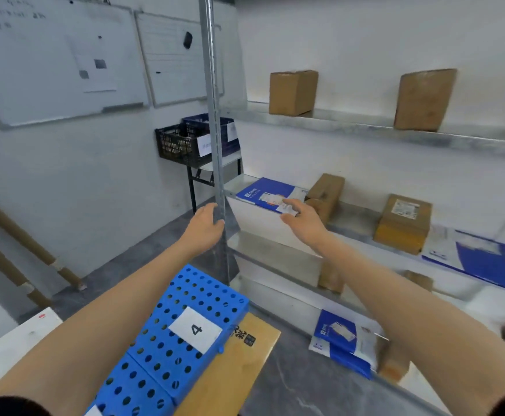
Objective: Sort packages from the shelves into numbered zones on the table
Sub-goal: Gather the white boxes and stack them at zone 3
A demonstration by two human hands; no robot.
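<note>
Left hand (206,219): clasped round shelf upright (215,130).
Right hand (303,219): released, fingers straight, touching blue package (260,192).
Blue package: flat, left end of middle shelf (353,219), beside brown box (324,195).
Crate 4 (185,298): near, on bench (245,364).

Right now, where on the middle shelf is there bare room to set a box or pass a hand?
Bare shelf between the small brown box and the labelled box. The left end is crowded: blue mailer, right hand over it, left hand gripping the post. Right end: mailers beside the labelled box.
</note>
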